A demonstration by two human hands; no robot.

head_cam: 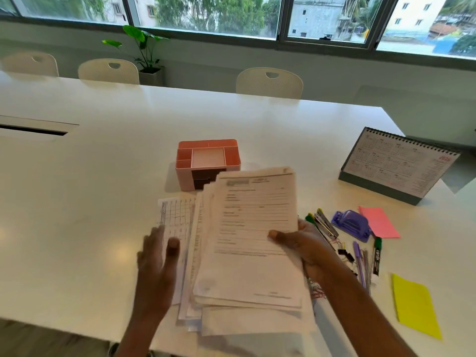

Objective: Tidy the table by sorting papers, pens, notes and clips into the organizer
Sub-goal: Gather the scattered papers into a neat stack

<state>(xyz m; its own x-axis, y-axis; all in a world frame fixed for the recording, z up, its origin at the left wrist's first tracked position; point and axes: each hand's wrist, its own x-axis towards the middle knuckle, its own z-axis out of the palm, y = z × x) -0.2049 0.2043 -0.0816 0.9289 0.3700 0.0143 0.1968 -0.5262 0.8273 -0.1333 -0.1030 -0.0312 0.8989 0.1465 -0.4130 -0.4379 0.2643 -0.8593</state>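
Right hand (301, 243): clamped on the right edge of the papers (252, 228), thumb on the top sheet, fingers beneath. The stack is uneven, with sheets fanned towards the left hand (157, 256).

Left hand: fingers straight and spread, at the stack's left edge over a gridded sheet (175, 215). Motion blur; contact cannot be confirmed.

Organizer (206, 161): on the table (77, 202) beyond both hands, just behind the papers' far edge, which hides its lower front corner.

Just right of the right hand: stapler (325, 224), clips (345, 253), pens (360, 264), marker (377, 256). Further right: punch (351, 224) and pink notes (378, 222). Yellow notes (414, 307) lie right of the forearm, apart from the rest. Calendar (396, 163) stands beyond, to the right.
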